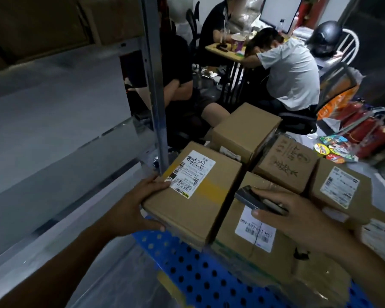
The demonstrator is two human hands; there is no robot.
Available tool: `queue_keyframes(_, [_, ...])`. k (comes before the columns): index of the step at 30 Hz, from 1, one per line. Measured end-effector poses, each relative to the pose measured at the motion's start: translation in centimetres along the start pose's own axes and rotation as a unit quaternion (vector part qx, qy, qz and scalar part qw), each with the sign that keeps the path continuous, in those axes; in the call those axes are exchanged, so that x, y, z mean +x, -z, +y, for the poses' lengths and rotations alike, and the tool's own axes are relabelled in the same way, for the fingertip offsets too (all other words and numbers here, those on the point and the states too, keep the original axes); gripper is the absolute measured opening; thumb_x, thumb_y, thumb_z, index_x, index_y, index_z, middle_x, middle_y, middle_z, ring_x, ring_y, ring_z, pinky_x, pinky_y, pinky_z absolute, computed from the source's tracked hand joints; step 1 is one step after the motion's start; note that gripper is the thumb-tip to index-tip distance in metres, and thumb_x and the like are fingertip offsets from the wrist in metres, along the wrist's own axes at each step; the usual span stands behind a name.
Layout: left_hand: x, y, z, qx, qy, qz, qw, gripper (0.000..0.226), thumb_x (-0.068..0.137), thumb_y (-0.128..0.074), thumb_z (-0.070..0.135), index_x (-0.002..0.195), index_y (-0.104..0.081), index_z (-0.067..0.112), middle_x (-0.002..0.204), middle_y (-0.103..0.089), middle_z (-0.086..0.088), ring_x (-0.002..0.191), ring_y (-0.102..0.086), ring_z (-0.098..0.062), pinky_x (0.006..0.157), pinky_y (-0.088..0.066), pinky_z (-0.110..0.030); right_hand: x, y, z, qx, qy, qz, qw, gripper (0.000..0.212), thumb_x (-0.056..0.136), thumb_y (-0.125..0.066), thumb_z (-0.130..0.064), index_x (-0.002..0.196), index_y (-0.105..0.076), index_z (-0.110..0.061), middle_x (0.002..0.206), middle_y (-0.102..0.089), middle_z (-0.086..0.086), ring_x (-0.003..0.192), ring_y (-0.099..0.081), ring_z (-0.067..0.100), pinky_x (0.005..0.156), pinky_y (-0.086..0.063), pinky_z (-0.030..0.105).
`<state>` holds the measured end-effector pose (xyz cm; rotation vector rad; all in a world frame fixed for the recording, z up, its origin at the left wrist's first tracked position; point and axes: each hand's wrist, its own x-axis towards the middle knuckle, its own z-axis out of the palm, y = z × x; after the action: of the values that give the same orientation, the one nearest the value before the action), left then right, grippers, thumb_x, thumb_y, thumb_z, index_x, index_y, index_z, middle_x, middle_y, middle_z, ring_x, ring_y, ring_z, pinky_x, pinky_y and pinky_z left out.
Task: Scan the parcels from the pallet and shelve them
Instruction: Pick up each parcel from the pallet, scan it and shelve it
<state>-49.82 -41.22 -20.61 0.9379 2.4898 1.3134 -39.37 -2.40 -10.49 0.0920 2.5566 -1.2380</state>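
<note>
My left hand (136, 207) grips the near left corner of a brown cardboard parcel (207, 196) with a white shipping label (192, 173) on top. The parcel's near edge is raised over the blue perforated pallet (193, 278). My right hand (298, 216) holds a dark handheld scanner (257, 200) above a second labelled parcel (249, 238). Several more cardboard parcels (245, 130) are packed together on the pallet behind and to the right.
A grey metal shelf rack (53, 134) with an upright post (153, 81) stands on the left. Behind the parcels, people sit on chairs round a small table (222, 51). Bags and snack packets (336, 150) lie on the floor at the right.
</note>
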Motion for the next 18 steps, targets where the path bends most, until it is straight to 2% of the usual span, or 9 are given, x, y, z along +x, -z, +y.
queue_keyframes(2, [-0.5,-1.2,-0.8,-0.048,-0.003,0.025,0.999,0.097,0.065,-0.094,0.048,0.148,-0.042,0.049,0.154,-0.040,0.027,0.142,-0.039,0.002,0.106,-0.035,-0.008,-0.5,-1.2,-0.9,-0.006,-0.012,0.016,1.000,0.066,0.072,-0.068,-0.069,0.135,-0.048,-0.059,0.146,-0.042,-0.033,0.127,-0.046,-0.008,0.101,-0.049,0.033])
queue_keyframes(5, [-1.5,-2.2,-1.3,-0.082,-0.004,0.053,0.995,0.096,0.064,-0.095,0.035,0.144,-0.045,0.052,0.148,-0.047,0.028,0.133,-0.047,0.003,0.101,-0.042,-0.010,-1.6,-3.0,-2.5,-0.035,-0.029,0.029,0.999,0.061,0.074,-0.064,-0.069,0.132,-0.044,-0.065,0.143,-0.040,-0.038,0.114,-0.043,-0.020,0.100,-0.045,0.025])
queue_keyframes(7, [-2.9,-2.2,-1.4,-0.092,-0.006,0.066,0.994,0.098,0.065,-0.095,0.031,0.147,-0.045,0.048,0.151,-0.047,0.022,0.136,-0.047,-0.001,0.104,-0.042,-0.013,-2.5,-4.2,-4.0,-0.056,-0.026,0.035,0.997,0.055,0.074,-0.062,-0.070,0.126,-0.044,-0.069,0.135,-0.045,-0.038,0.107,-0.045,-0.022,0.091,-0.043,0.016])
queue_keyframes(10, [-6.4,-1.5,-1.5,-0.075,-0.010,0.106,0.991,0.097,0.068,-0.094,0.028,0.150,-0.044,0.041,0.158,-0.043,0.013,0.142,-0.044,-0.005,0.109,-0.041,-0.016,-3.6,-6.1,-6.4,-0.092,0.004,0.026,0.995,0.054,0.077,-0.061,-0.071,0.126,-0.041,-0.075,0.130,-0.051,-0.032,0.112,-0.050,-0.012,0.090,-0.045,0.018])
queue_keyframes(13, [-11.2,-0.5,-1.5,-0.055,0.013,0.163,0.985,0.094,0.070,-0.091,0.026,0.150,-0.044,0.043,0.162,-0.037,0.014,0.144,-0.041,-0.004,0.110,-0.039,-0.014,-3.7,-8.5,-8.8,-0.106,0.054,-0.008,0.993,0.062,0.074,-0.056,-0.079,0.132,-0.035,-0.074,0.129,-0.043,-0.045,0.113,-0.038,-0.027,0.090,-0.039,0.012])
queue_keyframes(14, [-13.0,-0.3,-1.4,-0.044,0.027,0.178,0.983,0.092,0.070,-0.091,0.028,0.149,-0.045,0.043,0.163,-0.035,0.014,0.145,-0.040,-0.004,0.109,-0.039,-0.014,-3.5,-9.5,-9.5,-0.116,0.070,-0.016,0.991,0.066,0.073,-0.054,-0.080,0.135,-0.035,-0.072,0.131,-0.040,-0.045,0.114,-0.035,-0.028,0.094,-0.037,0.012])
queue_keyframes(16, [-16.6,0.0,-0.9,-0.008,0.046,0.203,0.978,0.089,0.071,-0.090,0.032,0.149,-0.047,0.036,0.165,-0.033,0.010,0.146,-0.039,-0.004,0.109,-0.038,-0.013,-3.1,-11.7,-10.7,-0.150,0.099,-0.029,0.983,0.072,0.074,-0.051,-0.081,0.141,-0.036,-0.063,0.138,-0.042,-0.034,0.123,-0.040,-0.015,0.104,-0.037,0.019])
queue_keyframes(18, [-20.2,-0.3,-0.1,0.025,0.064,0.223,0.973,0.089,0.071,-0.089,0.034,0.149,-0.047,0.032,0.166,-0.031,0.006,0.147,-0.038,-0.006,0.110,-0.039,-0.015,-3.2,-14.0,-11.8,-0.200,0.128,-0.047,0.970,0.071,0.079,-0.050,-0.078,0.145,-0.034,-0.059,0.138,-0.046,-0.023,0.127,-0.046,0.000,0.102,-0.044,0.027])
